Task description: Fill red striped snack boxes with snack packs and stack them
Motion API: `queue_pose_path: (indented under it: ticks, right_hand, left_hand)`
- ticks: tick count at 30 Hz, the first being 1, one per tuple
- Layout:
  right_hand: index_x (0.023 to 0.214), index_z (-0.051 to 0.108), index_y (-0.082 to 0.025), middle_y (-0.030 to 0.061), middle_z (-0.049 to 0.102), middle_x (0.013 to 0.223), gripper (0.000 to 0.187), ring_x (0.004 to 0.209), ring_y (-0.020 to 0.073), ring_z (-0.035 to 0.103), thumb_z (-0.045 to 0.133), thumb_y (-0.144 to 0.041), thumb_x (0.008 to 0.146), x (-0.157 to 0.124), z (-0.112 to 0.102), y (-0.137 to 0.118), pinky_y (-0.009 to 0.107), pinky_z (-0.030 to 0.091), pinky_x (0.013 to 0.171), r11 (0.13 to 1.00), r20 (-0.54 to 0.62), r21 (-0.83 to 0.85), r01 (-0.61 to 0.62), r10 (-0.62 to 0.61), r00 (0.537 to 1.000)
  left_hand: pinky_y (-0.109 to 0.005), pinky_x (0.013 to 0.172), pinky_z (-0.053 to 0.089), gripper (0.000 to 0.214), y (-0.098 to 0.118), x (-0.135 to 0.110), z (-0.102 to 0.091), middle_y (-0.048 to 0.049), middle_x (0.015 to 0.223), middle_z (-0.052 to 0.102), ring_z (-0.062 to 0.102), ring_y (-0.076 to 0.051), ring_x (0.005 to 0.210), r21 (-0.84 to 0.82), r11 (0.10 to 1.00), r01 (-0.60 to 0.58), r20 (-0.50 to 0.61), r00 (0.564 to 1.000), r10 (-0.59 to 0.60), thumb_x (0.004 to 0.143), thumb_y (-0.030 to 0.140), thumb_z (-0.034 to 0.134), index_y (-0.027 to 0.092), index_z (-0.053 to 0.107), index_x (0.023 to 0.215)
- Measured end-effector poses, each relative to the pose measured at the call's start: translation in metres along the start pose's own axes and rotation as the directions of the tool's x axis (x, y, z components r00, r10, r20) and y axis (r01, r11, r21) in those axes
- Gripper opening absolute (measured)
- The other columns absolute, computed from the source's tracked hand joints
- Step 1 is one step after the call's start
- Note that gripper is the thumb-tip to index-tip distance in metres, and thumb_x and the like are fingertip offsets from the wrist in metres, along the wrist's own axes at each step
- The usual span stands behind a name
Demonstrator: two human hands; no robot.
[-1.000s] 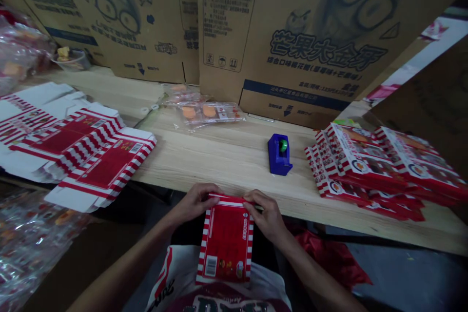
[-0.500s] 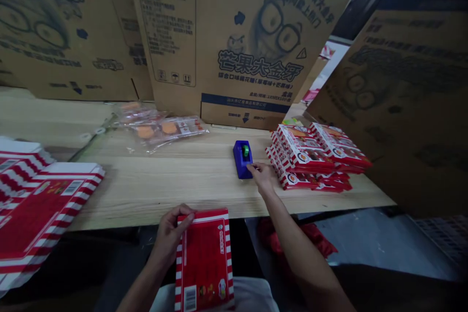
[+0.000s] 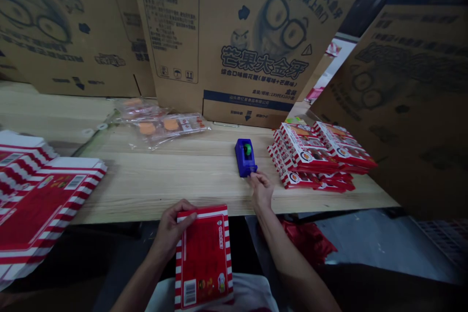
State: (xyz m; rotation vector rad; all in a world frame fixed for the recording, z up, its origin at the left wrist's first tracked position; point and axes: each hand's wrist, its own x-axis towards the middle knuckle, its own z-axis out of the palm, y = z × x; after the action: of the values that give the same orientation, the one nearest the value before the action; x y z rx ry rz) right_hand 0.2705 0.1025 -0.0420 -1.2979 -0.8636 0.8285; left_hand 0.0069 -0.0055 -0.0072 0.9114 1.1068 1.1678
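Observation:
My left hand point(image 3: 171, 228) grips the top left corner of a flat red box with white-striped edges point(image 3: 203, 255), which stands on my lap below the table's front edge. My right hand point(image 3: 260, 190) rests on the wooden table point(image 3: 175, 180) just in front of a small blue tape dispenser point(image 3: 244, 157). Its fingertips are pinched together at the dispenser's near end. I see nothing between the fingers; any tape is too thin to make out.
A stack of closed red-striped boxes point(image 3: 318, 156) lies right of the dispenser. Flat unfolded box blanks point(image 3: 44, 195) are piled at the left. Clear packets with orange sweets point(image 3: 161, 124) lie at the back. Large cardboard cartons point(image 3: 248, 34) wall the back and right.
My right hand left the box, reached to the blue dispenser, and has now drawn back slightly towards me. My left hand keeps the box. My view turned right.

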Motion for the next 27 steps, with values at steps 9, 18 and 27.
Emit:
queue_pose_path:
  ticks: [9, 18, 27]
  right_hand:
    - [0.058, 0.059, -0.018, -0.0003, 0.053, 0.067, 0.034, 0.065, 0.0141, 0.052, 0.075, -0.048, 0.059, -0.015, -0.006, -0.032, 0.036, 0.053, 0.071, 0.986, 0.157, 0.016, -0.166, 0.161, 0.974]
    - [0.06, 0.066, -0.017, -0.0013, 0.058, 0.064, 0.02, 0.059, 0.0112, 0.05, 0.076, -0.031, 0.071, -0.031, 0.049, -0.12, 0.023, 0.035, 0.057, 0.807, 0.978, -0.201, 0.555, 0.195, 0.07]
    - [0.064, 0.069, -0.013, -0.0048, 0.059, 0.051, 0.036, 0.046, 0.0081, 0.048, 0.081, -0.046, 0.057, -0.024, 0.05, -0.094, 0.02, 0.033, 0.046, 0.845, 0.901, -0.416, 0.335, 0.433, 0.026]
  left_hand:
    - [-0.023, 0.068, 0.04, 0.018, 0.015, -0.001, 0.012, -0.0001, 0.076, 0.056, 0.051, -0.013, 0.072, 0.024, 0.997, -0.077, 0.082, 0.994, 0.074, 0.075, 0.029, 0.072, 0.016, 0.062, 0.07]
    - [-0.023, 0.063, 0.037, 0.025, 0.018, 0.004, 0.026, 0.0018, 0.07, 0.053, 0.048, -0.012, 0.065, 0.03, 0.998, -0.051, 0.128, 0.991, 0.047, 0.072, 0.036, 0.073, 0.016, 0.059, 0.069]
    - [-0.027, 0.073, 0.039, 0.018, 0.034, -0.006, 0.028, -0.0015, 0.077, 0.056, 0.052, -0.015, 0.075, 0.14, 0.969, -0.202, 0.239, 0.957, 0.164, 0.08, 0.032, 0.067, 0.016, 0.063, 0.072]
